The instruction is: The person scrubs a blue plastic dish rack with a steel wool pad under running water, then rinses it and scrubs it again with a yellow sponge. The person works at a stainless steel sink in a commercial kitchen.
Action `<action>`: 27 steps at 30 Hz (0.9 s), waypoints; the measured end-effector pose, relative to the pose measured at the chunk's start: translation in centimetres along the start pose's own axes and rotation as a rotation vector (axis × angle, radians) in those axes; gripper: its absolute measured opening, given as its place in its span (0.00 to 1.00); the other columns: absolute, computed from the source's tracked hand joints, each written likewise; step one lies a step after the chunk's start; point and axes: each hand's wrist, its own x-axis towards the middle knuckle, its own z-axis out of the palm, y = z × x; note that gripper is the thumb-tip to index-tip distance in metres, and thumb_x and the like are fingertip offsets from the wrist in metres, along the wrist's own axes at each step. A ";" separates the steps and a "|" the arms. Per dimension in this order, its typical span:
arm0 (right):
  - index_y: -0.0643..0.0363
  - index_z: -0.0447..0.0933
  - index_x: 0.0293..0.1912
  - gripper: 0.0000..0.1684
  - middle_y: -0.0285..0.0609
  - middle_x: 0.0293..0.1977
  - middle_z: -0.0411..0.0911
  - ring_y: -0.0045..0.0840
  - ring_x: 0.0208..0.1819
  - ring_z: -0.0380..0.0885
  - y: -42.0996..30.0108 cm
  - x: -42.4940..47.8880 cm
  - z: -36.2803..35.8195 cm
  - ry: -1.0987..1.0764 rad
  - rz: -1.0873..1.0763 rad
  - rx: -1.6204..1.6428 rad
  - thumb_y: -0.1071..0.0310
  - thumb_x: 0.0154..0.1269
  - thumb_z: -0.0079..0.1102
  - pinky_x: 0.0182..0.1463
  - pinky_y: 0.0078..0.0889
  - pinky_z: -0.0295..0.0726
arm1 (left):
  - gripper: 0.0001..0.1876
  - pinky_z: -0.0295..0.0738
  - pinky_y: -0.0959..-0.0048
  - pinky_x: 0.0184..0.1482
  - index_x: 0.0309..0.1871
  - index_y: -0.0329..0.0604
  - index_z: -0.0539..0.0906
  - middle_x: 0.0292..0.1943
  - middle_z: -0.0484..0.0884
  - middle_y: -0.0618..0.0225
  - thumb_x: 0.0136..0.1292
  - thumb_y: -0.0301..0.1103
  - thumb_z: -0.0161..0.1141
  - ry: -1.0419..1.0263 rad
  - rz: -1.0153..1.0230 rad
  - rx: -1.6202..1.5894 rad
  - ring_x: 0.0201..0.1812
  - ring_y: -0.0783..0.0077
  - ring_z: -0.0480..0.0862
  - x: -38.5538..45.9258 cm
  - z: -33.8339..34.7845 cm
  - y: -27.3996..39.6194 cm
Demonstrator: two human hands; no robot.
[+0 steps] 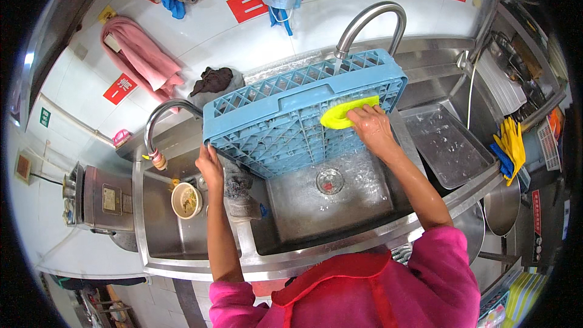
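Note:
A blue plastic dish rack (291,132) is tilted up over the middle basin of a steel sink (319,218). My left hand (210,166) grips its lower left corner. In my right hand (370,123) is a bright yellow-green scrubbing pad (334,117), pressed against the right part of the rack's latticed base. Water runs from a curved steel faucet (364,20) onto the rack's far side. Below the rack, a round drain (330,181) shows in the wet basin floor.
The left basin holds a white bowl (187,200) with food scraps beneath another faucet (157,123). Dark cloths (241,191) lie on the divider. A metal tray (448,146) rests in the right basin; yellow gloves (512,146) hang at its edge. A pink towel (139,54) hangs on the wall.

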 end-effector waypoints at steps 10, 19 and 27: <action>0.52 0.71 0.32 0.07 0.37 0.25 0.72 0.31 0.31 0.72 4.3 -9.2 12.7 -0.073 0.047 -0.093 0.71 0.50 0.49 0.34 0.36 0.68 | 0.09 0.60 0.69 0.20 0.31 0.32 0.70 0.14 0.65 0.53 0.62 0.31 0.47 -0.010 0.040 -0.026 0.16 0.69 0.59 0.6 1.0 -0.3; 0.54 0.70 0.31 0.07 0.36 0.25 0.71 0.30 0.31 0.71 0.9 0.9 1.3 0.107 -0.022 -0.022 0.72 0.47 0.51 0.35 0.34 0.67 | 0.12 0.59 0.69 0.20 0.25 0.31 0.67 0.14 0.62 0.52 0.61 0.31 0.47 -0.005 0.000 -0.004 0.16 0.70 0.58 0.4 0.0 0.2; 0.54 0.69 0.33 0.08 0.36 0.27 0.74 0.30 0.34 0.72 3.1 -7.1 13.4 -0.050 0.048 0.045 0.72 0.49 0.47 0.38 0.34 0.68 | 0.12 0.57 0.69 0.19 0.24 0.32 0.65 0.14 0.60 0.54 0.61 0.30 0.47 -0.019 0.049 -0.045 0.17 0.71 0.56 0.9 0.8 -0.2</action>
